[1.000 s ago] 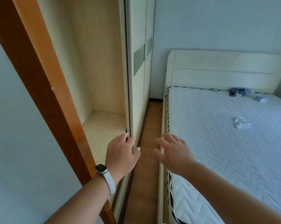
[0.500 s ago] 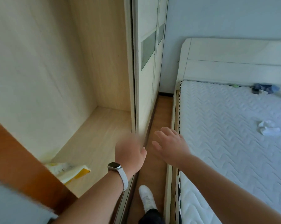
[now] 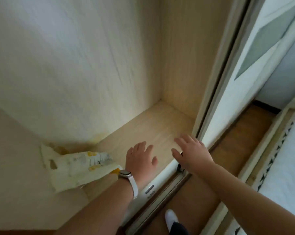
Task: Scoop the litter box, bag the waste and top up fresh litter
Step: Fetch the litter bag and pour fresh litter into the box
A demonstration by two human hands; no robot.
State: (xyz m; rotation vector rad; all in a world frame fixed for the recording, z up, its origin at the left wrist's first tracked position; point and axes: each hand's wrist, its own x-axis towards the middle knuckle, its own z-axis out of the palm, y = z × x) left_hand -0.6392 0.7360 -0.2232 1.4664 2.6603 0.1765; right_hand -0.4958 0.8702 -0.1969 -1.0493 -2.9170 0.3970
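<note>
We see the bag (image 3: 78,167) lying on the wardrobe floor (image 3: 160,122). Just right of the bag our left hand (image 3: 140,158) hovers, fingers spread, holding nothing; farther right of it our right hand (image 3: 192,153) is spread wide too.

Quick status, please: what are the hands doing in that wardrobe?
Left hand open, right hand open, both empty. White-and-yellow bag lies on wardrobe floor, not held, beside left hand. Nothing seen between them.

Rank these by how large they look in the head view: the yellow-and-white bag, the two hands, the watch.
1. yellow-and-white bag
2. left hand and right hand: they look alike, so not ranked
3. watch
</note>
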